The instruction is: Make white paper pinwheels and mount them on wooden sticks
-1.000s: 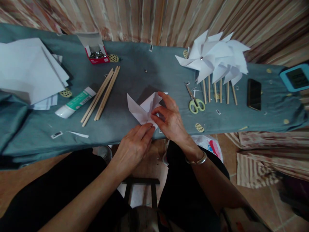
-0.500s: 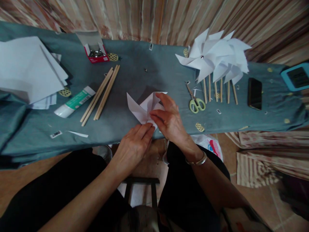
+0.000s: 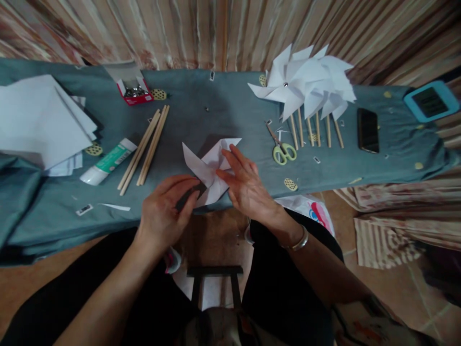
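A white paper pinwheel (image 3: 212, 166), its corners folded in toward the middle, lies at the table's front edge. My right hand (image 3: 247, 185) holds it from the right, with the thumb pressing near its centre and the fingers on the upper right blade. My left hand (image 3: 163, 209) is at its lower left, thumb and fingers apart with a gap between them. The fingertips are close to the paper; whether they touch it I cannot tell. Beyond the pinwheel, a small metal pin (image 3: 206, 109) lies on the cloth.
Wooden sticks (image 3: 144, 150), a glue tube (image 3: 108, 162), a red box of metal pins (image 3: 135, 91) and paper sheets (image 3: 43, 120) lie left. To the right are green-handled scissors (image 3: 283, 150), several finished pinwheels (image 3: 293, 86) on sticks, a phone (image 3: 368, 129) and a blue-framed device (image 3: 430, 101).
My left hand has come off the paper's lower edge and moved left, its fingers parting. The lower blade now shows. My right hand stays on the pinwheel; the view has shifted slightly.
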A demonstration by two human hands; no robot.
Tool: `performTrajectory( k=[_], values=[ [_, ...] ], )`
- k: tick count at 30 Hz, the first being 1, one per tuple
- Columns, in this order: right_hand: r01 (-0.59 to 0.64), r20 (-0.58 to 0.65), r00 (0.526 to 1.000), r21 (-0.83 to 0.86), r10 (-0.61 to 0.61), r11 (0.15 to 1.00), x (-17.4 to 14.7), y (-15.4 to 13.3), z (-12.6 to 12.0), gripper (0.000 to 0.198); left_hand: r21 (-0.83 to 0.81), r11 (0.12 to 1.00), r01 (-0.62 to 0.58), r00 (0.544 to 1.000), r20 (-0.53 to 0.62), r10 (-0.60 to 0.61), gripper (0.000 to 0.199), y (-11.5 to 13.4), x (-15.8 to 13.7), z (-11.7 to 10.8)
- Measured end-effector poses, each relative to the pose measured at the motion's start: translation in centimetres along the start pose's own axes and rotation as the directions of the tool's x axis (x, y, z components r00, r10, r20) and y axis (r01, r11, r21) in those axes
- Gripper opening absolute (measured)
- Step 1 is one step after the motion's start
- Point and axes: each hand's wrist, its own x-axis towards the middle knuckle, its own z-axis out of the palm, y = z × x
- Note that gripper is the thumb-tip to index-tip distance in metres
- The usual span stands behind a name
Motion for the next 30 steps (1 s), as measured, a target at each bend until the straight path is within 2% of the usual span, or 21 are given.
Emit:
performTrajectory(
  k=[7,13,16,18,20,24,27,30],
  values=[
    [0.014,-0.004,1.0,-0.044,-0.014,0.999,0.4,0.1,-0.1,0.03,-0.198,0.951,0.24,0.971,0.049,-0.235,0.021,-1.0,-0.4,-0.2],
    [0.006,-0.036,0.999,-0.02,-0.007,1.0,0.8,0.1,0.3,0.028,-0.353,0.852,0.386,0.922,0.118,-0.368,0.033,-1.1,-0.7,-0.1],
    [0.004,-0.048,0.999,-0.018,-0.005,1.0,1.0,0.2,0.4,0.028,-0.413,0.809,0.419,0.907,0.139,-0.399,0.036,-0.9,-0.7,-0.1],
    [0.009,-0.052,0.999,-0.012,-0.009,1.0,1.0,0.1,0.5,0.029,-0.398,0.829,0.394,0.918,0.119,-0.379,0.033,-0.8,-0.6,-0.1],
    [0.014,-0.06,0.998,-0.005,-0.014,1.0,0.9,0.0,0.6,0.031,-0.317,0.888,0.334,0.942,0.082,-0.325,0.029,-0.8,-0.5,-0.2],
    [0.001,-0.07,0.998,-0.04,-0.004,0.999,0.2,-0.4,0.8,0.037,-0.124,0.981,0.149,0.988,-0.008,-0.151,0.026,-0.5,0.1,-0.2],
    [-0.006,-0.053,0.999,-0.068,0.002,0.998,-0.3,-0.8,0.9,0.038,-0.029,0.999,-0.022,0.999,-0.03,0.021,0.026,0.0,0.9,0.2],
    [0.002,-0.046,0.999,-0.083,-0.006,0.997,-0.5,-1.0,1.1,0.036,0.068,0.986,-0.151,0.988,-0.012,0.153,0.027,0.3,1.7,1.0]
  ],
)
